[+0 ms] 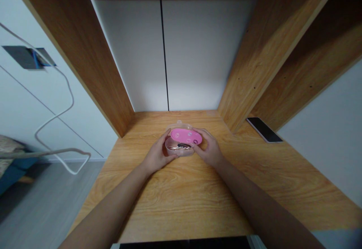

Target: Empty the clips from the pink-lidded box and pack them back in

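Observation:
A small clear plastic box [186,153] rests on the wooden desk, its transparent lid [179,124] raised at the back. My left hand [157,155] is closed round the box's left side, thumb at the front, with its fingertips close to the pink tray. In my right hand [208,150] is the right end of an oval pink tray [183,135], tilted above the box. Small light round shapes and a dark ring show on the tray. Several thin shiny metal tools [175,148], one with a dark part, lie inside the box, too small to name.
A dark-screened phone [264,129] lies at the desk's right, beside a wooden upright [254,68]. Another wooden panel [85,60] stands on the left, and a white back panel closes the far side. A white cable [70,90] hangs left of the desk [181,200].

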A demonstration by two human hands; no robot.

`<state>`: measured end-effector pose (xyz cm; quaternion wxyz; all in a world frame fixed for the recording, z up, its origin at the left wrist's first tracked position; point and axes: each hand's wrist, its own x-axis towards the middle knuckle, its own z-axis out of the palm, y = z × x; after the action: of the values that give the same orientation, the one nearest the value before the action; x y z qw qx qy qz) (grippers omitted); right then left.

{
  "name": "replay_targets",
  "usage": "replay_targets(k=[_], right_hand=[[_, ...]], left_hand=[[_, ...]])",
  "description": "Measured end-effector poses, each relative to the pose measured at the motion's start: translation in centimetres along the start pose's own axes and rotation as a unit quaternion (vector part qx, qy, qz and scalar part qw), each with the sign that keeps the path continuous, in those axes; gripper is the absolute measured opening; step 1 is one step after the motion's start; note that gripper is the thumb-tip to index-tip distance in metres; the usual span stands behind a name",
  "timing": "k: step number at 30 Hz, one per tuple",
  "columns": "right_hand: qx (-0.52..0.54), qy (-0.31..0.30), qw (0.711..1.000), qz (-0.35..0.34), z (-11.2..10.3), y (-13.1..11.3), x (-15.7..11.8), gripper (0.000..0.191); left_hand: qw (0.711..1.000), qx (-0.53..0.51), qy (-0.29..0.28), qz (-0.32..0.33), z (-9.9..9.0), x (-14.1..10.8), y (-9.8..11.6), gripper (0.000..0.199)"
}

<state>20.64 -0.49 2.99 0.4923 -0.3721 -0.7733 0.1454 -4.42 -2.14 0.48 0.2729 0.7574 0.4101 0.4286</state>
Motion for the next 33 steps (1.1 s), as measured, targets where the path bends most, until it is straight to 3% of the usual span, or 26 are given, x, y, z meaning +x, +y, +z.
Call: replay_targets(k=[4,8,12,16,21,26,30,33], right_hand=[[-0.066,0.123,0.987,0.076,0.0,1.6,0.5,0.049],[-0.107,0.183,0.965,0.154,-0.5,4.6,0.4,0.054],[-0.159,0.137,0.954,0.213,-0.9,6.7,0.1,0.062],[-0.166,0.091,0.956,0.225,-0.9,7.3,-0.2,0.061],[-0.098,0.078,0.955,0.268,-1.0,7.4,-0.2,0.053],[-0.023,0.065,0.949,0.307,-1.3,7.1,-0.1,0.059],[0.001,0.080,0.949,0.306,-1.3,6.8,0.1,0.055],[-0.043,0.080,0.956,0.278,-1.4,6.6,0.2,0.047]], left_hand=[[0.999,0.008,0.017,-0.027,0.0,0.0,0.0,0.108],[0.998,0.029,0.037,-0.047,-0.1,0.0,0.1,0.107],[0.997,0.033,0.050,-0.058,-0.3,0.1,0.1,0.105],[0.995,0.038,0.060,-0.067,-0.3,0.1,-0.3,0.105],[0.995,0.037,0.067,-0.059,-0.3,0.1,-0.5,0.103],[0.994,0.040,0.070,-0.067,-0.3,0.1,-0.4,0.104],[0.995,0.028,0.074,-0.063,-0.3,0.1,-0.5,0.104],[0.994,0.037,0.074,-0.067,-0.3,0.1,-0.4,0.104]])
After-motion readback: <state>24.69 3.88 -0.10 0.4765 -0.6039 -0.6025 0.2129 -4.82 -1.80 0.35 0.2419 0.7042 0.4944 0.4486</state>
